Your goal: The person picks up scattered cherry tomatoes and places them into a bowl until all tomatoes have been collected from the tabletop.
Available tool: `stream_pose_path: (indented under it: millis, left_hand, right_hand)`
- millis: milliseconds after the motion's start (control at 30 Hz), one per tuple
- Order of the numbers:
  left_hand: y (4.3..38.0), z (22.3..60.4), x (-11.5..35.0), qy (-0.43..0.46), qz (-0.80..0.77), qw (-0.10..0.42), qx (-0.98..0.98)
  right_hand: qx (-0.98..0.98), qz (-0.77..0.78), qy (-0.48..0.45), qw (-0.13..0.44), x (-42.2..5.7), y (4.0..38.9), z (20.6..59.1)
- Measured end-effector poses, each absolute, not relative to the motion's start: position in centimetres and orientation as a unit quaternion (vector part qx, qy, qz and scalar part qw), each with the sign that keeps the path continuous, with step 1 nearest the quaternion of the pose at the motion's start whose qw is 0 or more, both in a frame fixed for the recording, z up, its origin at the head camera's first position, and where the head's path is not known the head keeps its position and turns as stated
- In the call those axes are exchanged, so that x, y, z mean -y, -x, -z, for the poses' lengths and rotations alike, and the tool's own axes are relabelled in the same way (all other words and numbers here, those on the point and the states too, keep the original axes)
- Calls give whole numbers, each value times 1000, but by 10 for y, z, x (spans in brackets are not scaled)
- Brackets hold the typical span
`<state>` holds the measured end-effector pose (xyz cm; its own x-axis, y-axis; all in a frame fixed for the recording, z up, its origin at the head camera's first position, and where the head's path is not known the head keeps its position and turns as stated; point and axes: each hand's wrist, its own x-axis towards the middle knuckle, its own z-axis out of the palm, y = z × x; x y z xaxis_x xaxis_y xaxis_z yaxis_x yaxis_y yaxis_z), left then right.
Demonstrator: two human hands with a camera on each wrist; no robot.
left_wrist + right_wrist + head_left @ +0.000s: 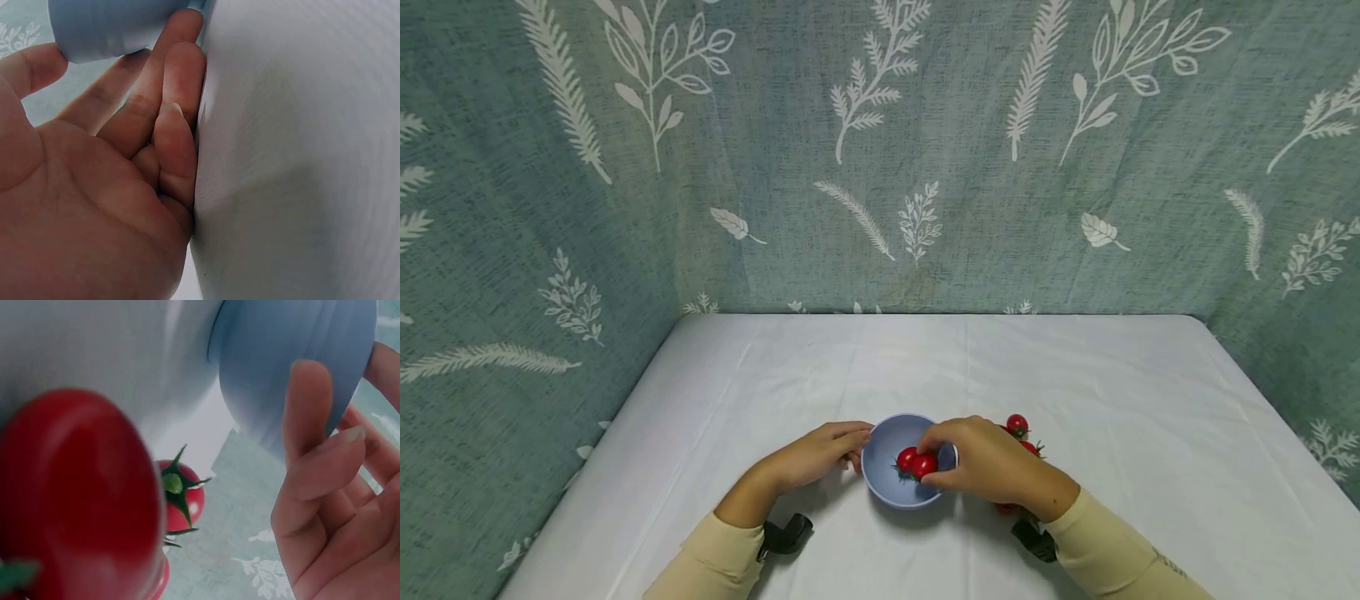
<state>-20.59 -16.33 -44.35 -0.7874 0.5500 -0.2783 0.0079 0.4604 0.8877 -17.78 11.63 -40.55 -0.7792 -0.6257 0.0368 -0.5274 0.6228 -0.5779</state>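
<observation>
A light blue bowl (886, 492) stands on the white-covered table, with red cherry tomatoes in it. My left hand (816, 454) holds the bowl's left side, its thumb and fingertips against the outer wall (112, 28); its lower fingers are curled close to the tabletop. Reaching over the right rim, my right hand (981, 458) pinches a cherry tomato (925, 467) between thumb and fingers inside the bowl. Beside that one lies another tomato (906, 457) with green sepals. In the right wrist view the lower fingers (309, 406) overlap the bowl's outside, and the pinched tomato is hidden.
More cherry tomatoes (1017, 424) lie on the table right of the bowl, partly hidden behind my right hand and wrist. One looms large (81, 494) in the right wrist view. Green leaf-patterned cloth (880, 250) hangs behind the table (865, 358) and at its sides.
</observation>
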Motion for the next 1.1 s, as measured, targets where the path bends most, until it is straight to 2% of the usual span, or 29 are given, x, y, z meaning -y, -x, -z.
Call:
stream_pose_path:
  millis: [200,1100]
  left_hand:
    - [205,443,162,-176,-492,277,-807]
    - [208,445,163,-164,-486,282,-811]
  right_hand:
    - [-896,297,312,107,-114,182,408]
    - [-911,252,299,134,-96,189,410]
